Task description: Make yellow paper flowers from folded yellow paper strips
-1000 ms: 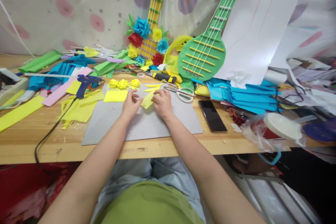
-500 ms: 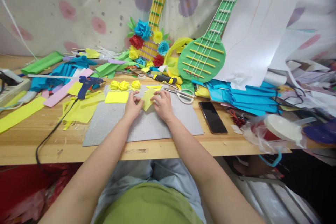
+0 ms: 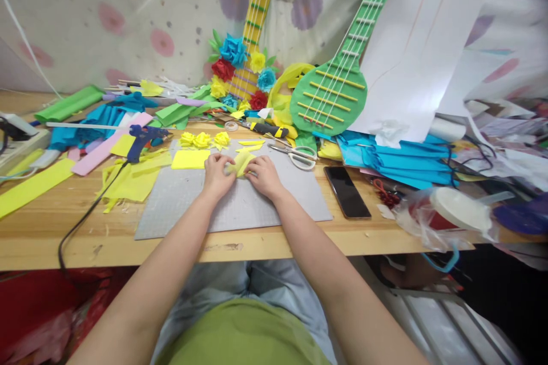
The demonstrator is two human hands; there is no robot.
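Between my two hands is a thin piece of yellow crepe paper (image 3: 240, 163), held over a grey cutting mat (image 3: 180, 205). My left hand (image 3: 219, 175) pinches its left side, fingers curled. On the right side, my right hand (image 3: 264, 174) grips the paper, partly covering it. Left of my hands lies a flat yellow paper rectangle (image 3: 190, 159). Small yellow paper flowers (image 3: 202, 140) sit behind that rectangle. Some narrow yellow paper pieces (image 3: 250, 145) rest just beyond my fingers. White-handled scissors (image 3: 302, 157) lie to the right of my right hand.
A blue glue gun (image 3: 139, 141) with a trailing cord lies left of the mat. A phone (image 3: 347, 191) and a bagged cup (image 3: 449, 214) are at right. Green (image 3: 329, 94) and yellow (image 3: 252, 28) paper instruments lean at the back. Blue paper (image 3: 398, 154) is piled at right.
The yellow crepe paper has turned and bent between my fingers, and less of it shows. My left fingers have come over it; my right hand has shifted slightly down.
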